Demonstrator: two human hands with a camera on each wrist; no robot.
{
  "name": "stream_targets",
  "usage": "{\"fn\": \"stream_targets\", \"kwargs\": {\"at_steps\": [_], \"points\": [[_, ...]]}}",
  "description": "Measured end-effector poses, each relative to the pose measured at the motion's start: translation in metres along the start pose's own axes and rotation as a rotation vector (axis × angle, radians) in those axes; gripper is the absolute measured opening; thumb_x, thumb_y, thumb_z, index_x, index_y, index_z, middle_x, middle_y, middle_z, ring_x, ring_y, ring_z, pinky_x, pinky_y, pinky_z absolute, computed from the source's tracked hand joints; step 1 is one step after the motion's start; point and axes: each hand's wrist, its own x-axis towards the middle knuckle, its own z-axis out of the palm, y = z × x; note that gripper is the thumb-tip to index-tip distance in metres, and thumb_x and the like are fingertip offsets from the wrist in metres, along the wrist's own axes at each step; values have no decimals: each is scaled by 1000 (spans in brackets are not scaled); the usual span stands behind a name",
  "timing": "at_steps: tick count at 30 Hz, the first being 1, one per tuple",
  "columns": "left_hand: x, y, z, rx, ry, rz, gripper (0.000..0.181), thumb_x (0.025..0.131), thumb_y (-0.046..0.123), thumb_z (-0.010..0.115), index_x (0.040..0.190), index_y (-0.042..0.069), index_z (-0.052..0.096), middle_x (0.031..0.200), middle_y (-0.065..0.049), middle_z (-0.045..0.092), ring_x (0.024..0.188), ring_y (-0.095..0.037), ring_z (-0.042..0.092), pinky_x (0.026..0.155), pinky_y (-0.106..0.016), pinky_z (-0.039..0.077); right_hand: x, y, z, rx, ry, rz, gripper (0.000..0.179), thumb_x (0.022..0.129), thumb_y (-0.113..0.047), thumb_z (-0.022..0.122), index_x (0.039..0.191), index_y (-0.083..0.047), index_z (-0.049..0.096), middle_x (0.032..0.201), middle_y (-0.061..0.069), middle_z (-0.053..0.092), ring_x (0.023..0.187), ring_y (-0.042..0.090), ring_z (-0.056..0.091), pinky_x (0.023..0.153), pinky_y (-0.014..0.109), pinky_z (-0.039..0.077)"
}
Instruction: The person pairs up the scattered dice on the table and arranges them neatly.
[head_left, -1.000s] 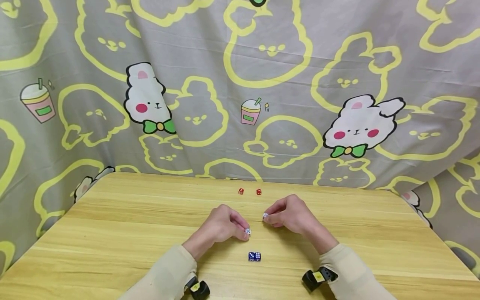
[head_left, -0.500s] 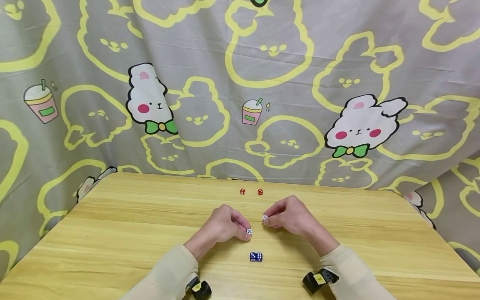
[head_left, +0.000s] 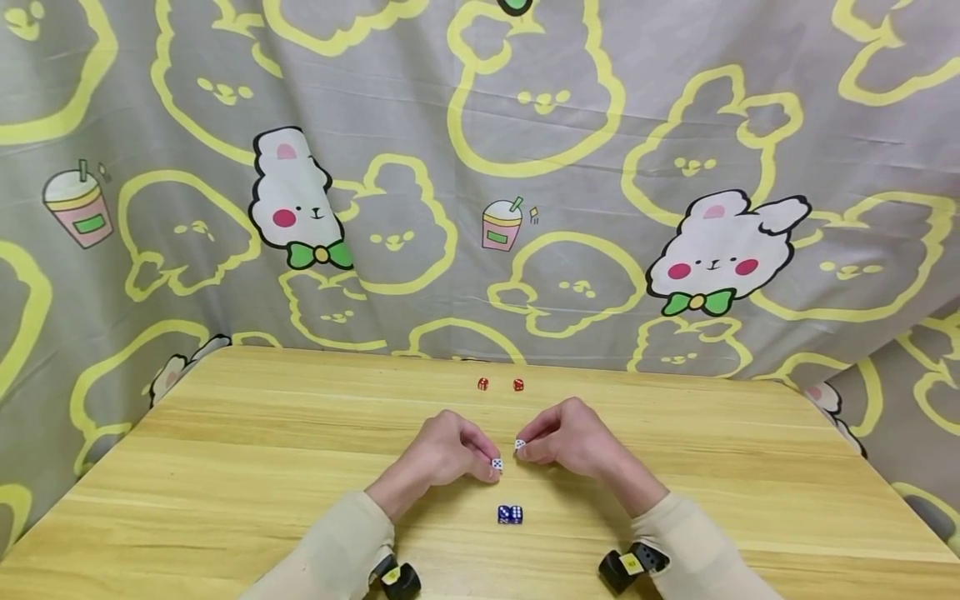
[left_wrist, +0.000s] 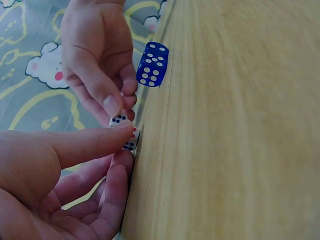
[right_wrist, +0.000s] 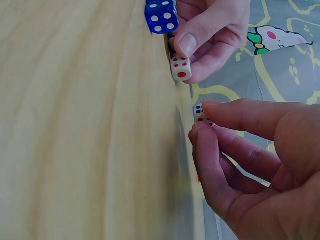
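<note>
My left hand pinches a white die between thumb and fingers, low over the wooden table. Facing it, my right hand pinches a second white die. A small gap separates the two dice in the head view. The right wrist view shows red and blue pips on the right hand's die, partly covered by the fingertips. Two blue dice sit side by side nearer the person, showing white pips in the left wrist view.
Farther back on the table lie a red die and another red die, spaced apart. A grey curtain with yellow cartoon outlines hangs behind the far edge. Each wrist carries a black camera strap.
My right hand has moved left and slightly toward the person, bringing its white die closer to the left hand's die. The left hand stays nearly still; the blue and red dice have not moved.
</note>
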Motion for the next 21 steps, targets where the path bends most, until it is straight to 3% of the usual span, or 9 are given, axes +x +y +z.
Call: {"fn": "stream_targets", "kwargs": {"at_steps": [21], "points": [[0, 0, 0, -9, -13, 20, 17, 73, 8, 95, 84, 12, 82, 75, 1, 78, 77, -11, 68, 80, -28, 51, 0, 1, 5, -36, -76, -37, 10, 82, -7, 89, 90, -6, 83, 79, 2, 78, 70, 12, 67, 66, 29, 56]]}}
